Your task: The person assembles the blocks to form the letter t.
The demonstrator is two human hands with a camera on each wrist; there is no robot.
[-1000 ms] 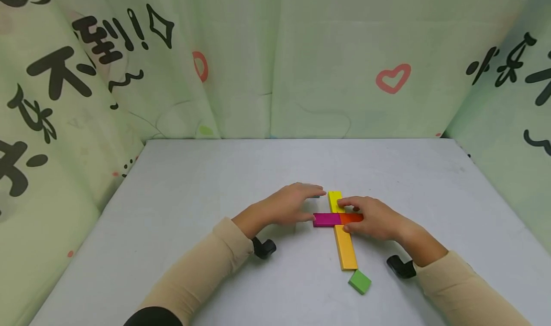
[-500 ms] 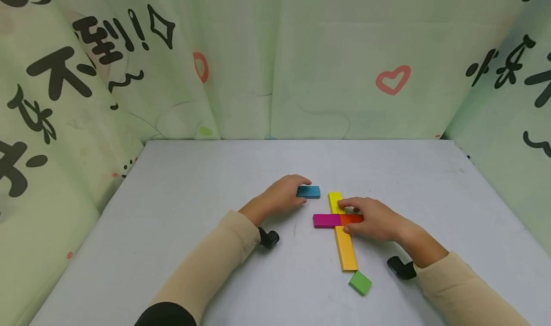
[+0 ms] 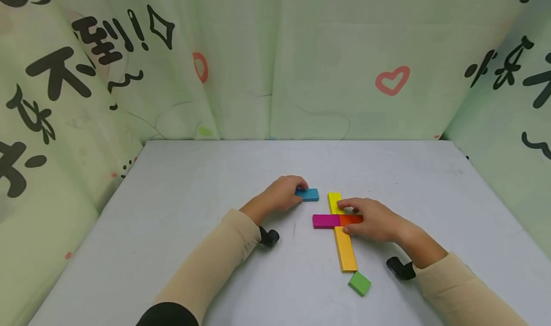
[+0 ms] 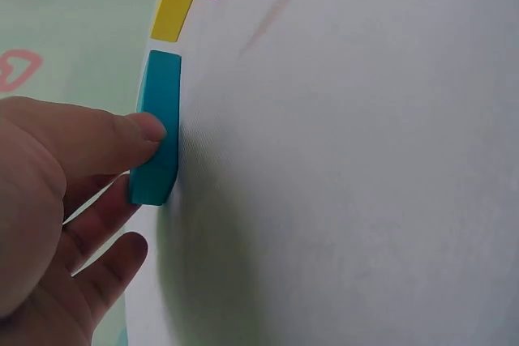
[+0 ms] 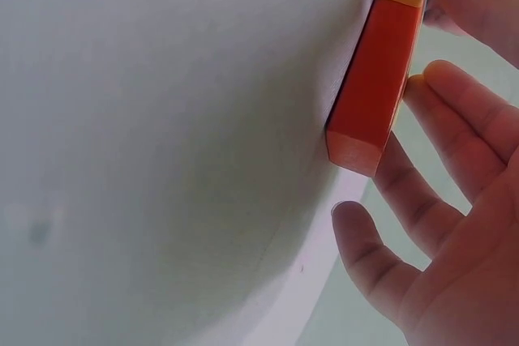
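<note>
In the head view, my left hand [image 3: 284, 192] pinches the left end of a blue rectangular block [image 3: 310, 195]. The left wrist view shows the thumb on one face of that blue block [image 4: 162, 119], fingers behind it. My right hand [image 3: 374, 218] rests at a cross of flat blocks, thumb touching the amber block [image 3: 346, 249] and a fingertip touching the yellow block [image 3: 334, 201]. Between thumb and fingers lies the orange-red block [image 3: 350, 219], end to end with a magenta block [image 3: 325, 221]. The right wrist view has fairly straight fingers beside the orange-red block [image 5: 369, 79].
A green square block [image 3: 359, 283] lies turned at the amber block's near end. All blocks lie on a white table [image 3: 206, 173], with printed curtains [image 3: 323, 77] behind and at the sides.
My left hand has moved back and left from the magenta block to the blue block, then drawn it slightly nearer. The right hand has stayed in place.
</note>
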